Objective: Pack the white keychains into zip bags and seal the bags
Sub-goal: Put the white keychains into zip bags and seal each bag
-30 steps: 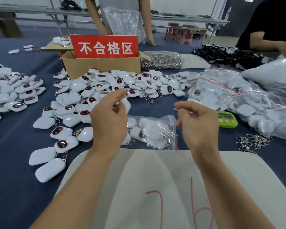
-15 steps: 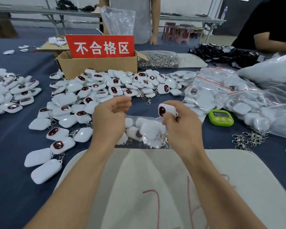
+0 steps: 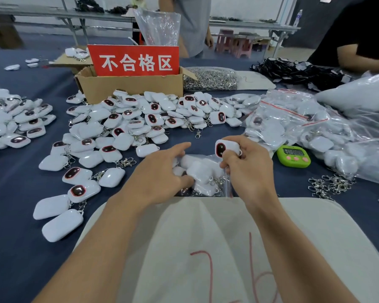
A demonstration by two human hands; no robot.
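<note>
A clear zip bag holding several white keychains lies on the blue table between my hands. My right hand grips a white keychain with a dark red-rimmed window, just above the bag's right side; its lower fingers touch the bag. My left hand rests on the bag's left part, fingers spread over the plastic. Many loose white keychains lie heaped across the table beyond and to the left.
A cardboard box with a red sign stands behind the heap. Filled zip bags pile up at the right, beside a green timer and loose metal clasps. A white cloth sack lies near me. Two people stand at the far side.
My right hand has picked up a keychain and brought it down to the bag. My left hand has dropped from above the table onto the bag's left side.
</note>
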